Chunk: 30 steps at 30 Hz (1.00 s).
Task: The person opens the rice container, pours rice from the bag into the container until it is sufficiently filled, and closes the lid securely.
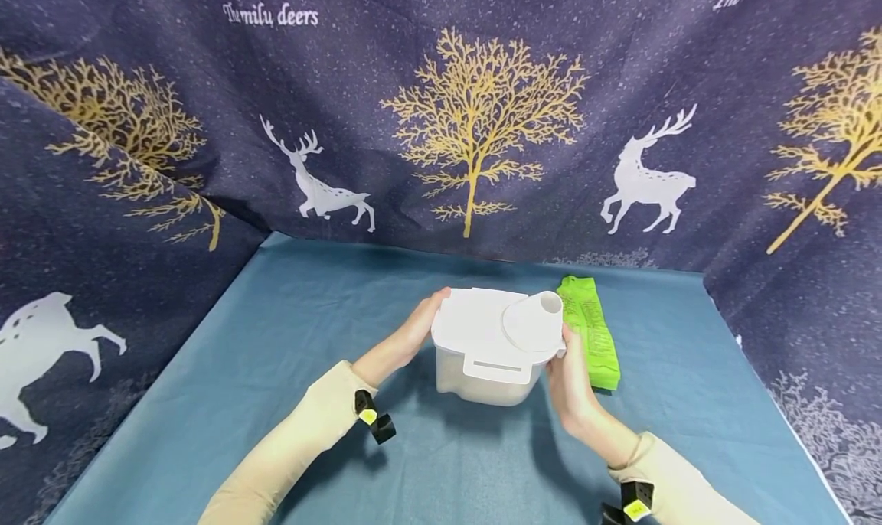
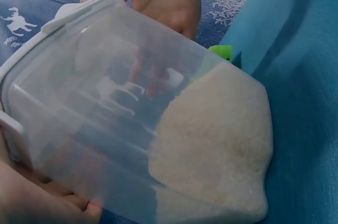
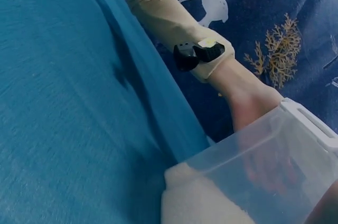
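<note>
A clear plastic storage container (image 1: 475, 377) with a white lid (image 1: 475, 318) is between my two hands. On the lid's right side stands a round white spout-like cap (image 1: 540, 314) with an open top. My left hand (image 1: 419, 322) grips the container's left side, its fingers (image 2: 68, 197) curled beneath the lid's edge. Holding the opposite side is my right hand (image 1: 570, 376), partly seen through the clear wall in the left wrist view. Inside, pale grain like rice (image 2: 211, 139) lies heaped in the lower part. Whether the base touches the table cannot be told.
A bright green printed packet (image 1: 591, 334) lies just right of the container, beside my right hand. Blue cloth (image 1: 310, 303) covers the table. Dark patterned fabric (image 1: 427, 180) with deer and trees hangs behind and along both sides.
</note>
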Available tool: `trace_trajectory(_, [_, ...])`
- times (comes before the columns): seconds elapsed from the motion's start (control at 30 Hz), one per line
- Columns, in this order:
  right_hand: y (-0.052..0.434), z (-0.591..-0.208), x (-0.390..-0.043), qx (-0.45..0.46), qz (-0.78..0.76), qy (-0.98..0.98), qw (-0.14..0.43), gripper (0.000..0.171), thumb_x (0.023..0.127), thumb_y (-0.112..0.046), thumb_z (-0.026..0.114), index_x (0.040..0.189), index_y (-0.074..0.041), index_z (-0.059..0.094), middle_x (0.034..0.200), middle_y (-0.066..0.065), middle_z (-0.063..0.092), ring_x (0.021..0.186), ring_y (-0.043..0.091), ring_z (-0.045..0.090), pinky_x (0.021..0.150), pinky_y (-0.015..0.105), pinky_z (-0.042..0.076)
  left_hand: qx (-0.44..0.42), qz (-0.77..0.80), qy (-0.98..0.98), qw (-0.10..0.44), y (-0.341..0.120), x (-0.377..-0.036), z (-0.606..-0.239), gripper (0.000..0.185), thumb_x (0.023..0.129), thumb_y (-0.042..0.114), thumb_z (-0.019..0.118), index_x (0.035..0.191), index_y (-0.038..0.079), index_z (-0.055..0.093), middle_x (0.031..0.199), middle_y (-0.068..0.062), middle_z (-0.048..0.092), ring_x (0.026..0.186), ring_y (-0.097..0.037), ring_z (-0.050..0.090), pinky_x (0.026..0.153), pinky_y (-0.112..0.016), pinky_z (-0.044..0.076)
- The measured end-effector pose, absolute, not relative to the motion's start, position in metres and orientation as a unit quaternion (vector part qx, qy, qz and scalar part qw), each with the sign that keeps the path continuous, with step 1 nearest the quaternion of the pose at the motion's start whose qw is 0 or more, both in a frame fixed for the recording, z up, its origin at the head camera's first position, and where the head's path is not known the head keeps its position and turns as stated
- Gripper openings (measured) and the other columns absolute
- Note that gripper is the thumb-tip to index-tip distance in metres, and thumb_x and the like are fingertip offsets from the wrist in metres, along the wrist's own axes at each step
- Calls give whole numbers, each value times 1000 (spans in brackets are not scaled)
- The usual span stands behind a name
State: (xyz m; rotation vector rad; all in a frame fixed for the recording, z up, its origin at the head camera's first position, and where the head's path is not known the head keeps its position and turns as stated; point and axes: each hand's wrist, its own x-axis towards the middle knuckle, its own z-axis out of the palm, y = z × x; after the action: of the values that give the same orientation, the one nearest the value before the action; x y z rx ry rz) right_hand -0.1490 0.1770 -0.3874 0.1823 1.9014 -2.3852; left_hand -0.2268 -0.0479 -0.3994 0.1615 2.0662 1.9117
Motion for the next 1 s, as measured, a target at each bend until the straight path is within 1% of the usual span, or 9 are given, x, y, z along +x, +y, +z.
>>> trace_trajectory(0.1, [176, -387, -149, 66, -784, 616, 41, 33, 105, -38, 16, 103, -29, 48, 92, -17, 53, 109, 3, 44, 104, 23, 24, 52, 666, 731, 141, -45, -225, -399, 54, 100, 39, 31, 116, -2, 63, 104, -13, 67, 89, -13, 59, 84, -28, 46])
trace_trajectory(0.17, [176, -387, -149, 64, -781, 620, 46, 32, 105, -38, 15, 107, -29, 46, 96, -17, 52, 115, 2, 42, 106, 24, 23, 45, 664, 736, 128, -43, -224, -398, 53, 100, 38, 31, 114, -2, 63, 102, -14, 66, 88, -15, 59, 82, -27, 46])
trace_trajectory(0.3, [178, -387, -149, 48, -765, 640, 54, 32, 105, -39, 13, 116, -27, 41, 108, -15, 46, 126, 2, 36, 112, 28, 18, 18, 658, 746, 106, -39, -223, -396, 54, 100, 39, 32, 115, -2, 64, 112, -19, 65, 100, -25, 60, 91, -36, 46])
trace_trajectory(0.4, [179, -387, -149, 36, -754, 653, 58, 35, 106, -41, 12, 120, -24, 39, 115, -13, 41, 129, 4, 32, 115, 31, 16, 1, 661, 744, 97, -37, -222, -396, 53, 100, 39, 33, 116, -1, 64, 118, -19, 62, 107, -29, 58, 98, -41, 43])
trace_trajectory(0.5, [180, -387, -150, 25, -749, 659, 62, 37, 105, -43, 12, 122, -23, 39, 118, -12, 40, 131, 6, 30, 116, 34, 15, 3, 670, 737, 85, -36, -220, -397, 52, 100, 36, 33, 110, -4, 64, 114, -22, 63, 103, -29, 59, 95, -40, 45])
trace_trajectory(0.57, [180, -387, -151, 18, -748, 660, 69, 38, 105, -44, 10, 123, -25, 38, 121, -12, 39, 133, 5, 27, 117, 34, 13, 7, 675, 734, 76, -36, -218, -396, 50, 100, 34, 33, 107, -4, 65, 111, -21, 64, 99, -27, 60, 91, -37, 45])
trace_trajectory(0.67, [181, -386, -154, 12, -751, 656, 73, 36, 106, -41, 12, 117, -25, 42, 115, -12, 42, 129, 6, 30, 114, 32, 16, 16, 674, 736, 65, -37, -214, -397, 50, 100, 32, 31, 105, -4, 65, 107, -21, 65, 94, -25, 60, 87, -34, 46])
trace_trajectory(0.8, [181, -384, -157, 17, -755, 651, 73, 34, 106, -35, 14, 109, -24, 46, 105, -12, 45, 116, 9, 38, 106, 27, 23, 16, 673, 737, 57, -38, -211, -398, 50, 102, 33, 30, 107, -3, 65, 109, -20, 64, 95, -24, 59, 86, -34, 46])
trace_trajectory(1.0, [180, -385, -160, 30, -755, 650, 79, 34, 105, -32, 13, 110, -24, 46, 100, -14, 49, 106, 7, 42, 102, 24, 26, 7, 673, 738, 45, -39, -205, -398, 49, 102, 31, 30, 104, -3, 65, 102, -18, 64, 87, -20, 57, 79, -30, 45])
